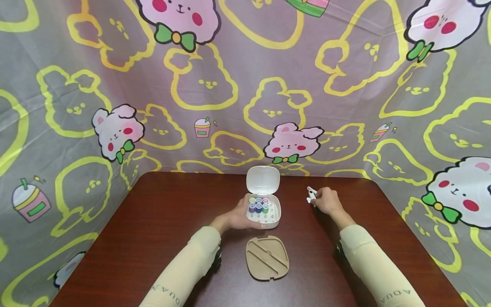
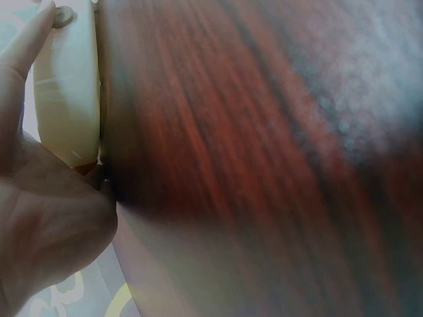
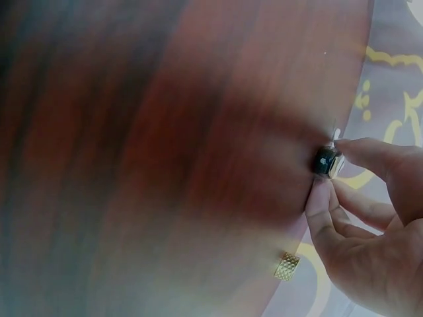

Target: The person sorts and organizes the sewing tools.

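My left hand (image 1: 241, 214) grips a white sewing box (image 1: 274, 221) at its left side, thumb along the front. Its lid (image 1: 263, 179) is raised. Inside, several colored thread spools (image 1: 258, 207) stand in two rows over rows of small pegs. In the left wrist view the box's pale side (image 2: 69, 86) rises beside the thumb and palm. Off to the right, my right hand (image 1: 327, 201) pinches a small black thread spool (image 3: 324, 161) with a pale end between thumb and fingertips. Small white and pinkish pieces (image 1: 310, 189) show at these fingertips in the head view.
A tan divider tray (image 1: 264, 260) with diagonal slots lies in front of the box. A gold dimpled thimble (image 3: 287, 266) rests on the brown table (image 1: 172, 200) near my right hand. A patterned curtain (image 1: 230, 85) hangs around the table's back and sides.
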`<state>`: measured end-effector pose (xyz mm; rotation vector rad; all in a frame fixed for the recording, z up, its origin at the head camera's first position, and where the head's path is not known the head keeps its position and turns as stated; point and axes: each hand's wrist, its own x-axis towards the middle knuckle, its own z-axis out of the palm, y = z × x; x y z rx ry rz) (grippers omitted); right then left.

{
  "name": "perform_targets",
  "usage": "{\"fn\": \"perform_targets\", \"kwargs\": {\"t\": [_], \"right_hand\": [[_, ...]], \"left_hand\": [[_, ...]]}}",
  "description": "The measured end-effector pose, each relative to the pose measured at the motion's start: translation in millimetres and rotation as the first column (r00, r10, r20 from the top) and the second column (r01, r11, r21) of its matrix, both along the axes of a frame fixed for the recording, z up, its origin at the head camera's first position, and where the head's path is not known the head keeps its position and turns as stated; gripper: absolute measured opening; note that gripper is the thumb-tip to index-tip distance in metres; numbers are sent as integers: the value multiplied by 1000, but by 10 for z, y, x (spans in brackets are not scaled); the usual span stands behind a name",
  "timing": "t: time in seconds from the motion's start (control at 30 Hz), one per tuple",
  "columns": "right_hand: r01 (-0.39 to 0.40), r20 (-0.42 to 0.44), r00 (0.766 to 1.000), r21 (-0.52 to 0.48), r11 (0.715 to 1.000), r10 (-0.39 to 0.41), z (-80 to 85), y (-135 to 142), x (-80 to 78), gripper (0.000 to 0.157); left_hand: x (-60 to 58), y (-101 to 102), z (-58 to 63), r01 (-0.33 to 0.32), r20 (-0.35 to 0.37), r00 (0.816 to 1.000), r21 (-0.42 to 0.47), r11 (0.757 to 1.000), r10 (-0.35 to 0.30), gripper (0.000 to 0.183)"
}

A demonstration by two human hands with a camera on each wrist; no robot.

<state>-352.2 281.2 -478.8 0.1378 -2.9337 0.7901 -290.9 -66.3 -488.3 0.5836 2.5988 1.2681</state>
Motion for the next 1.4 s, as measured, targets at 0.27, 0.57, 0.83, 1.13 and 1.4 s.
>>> {"fn": "perform_targets", "kwargs": {"t": [0.27, 0.57, 0.83, 1.13, 1.4], "right_hand": [[-16, -21, 1000, -14, 1000, 16, 25, 12, 34, 16], [-3, 29, 1000, -109, 994, 6, 94, 17, 119, 15], [12, 45, 999, -129, 992, -7, 89, 15, 116, 14], [15, 21, 1000, -124, 992, -12, 75, 21, 102, 14], [5, 9, 1000, -110, 994, -4, 54, 14, 112, 13]], "left_hand": [[9, 3, 12, -5, 20, 1000, 11, 1000, 5, 110], [14, 1, -1, -12, 12, 1000, 3, 1000, 12, 111], [6, -2, 4, -11, 15, 1000, 6, 1000, 10, 110], [-52, 1, -67, -20, 20, 1000, -4, 1000, 20, 110], [-12, 3, 0, -23, 40, 999, 5, 1000, 22, 111]]}}
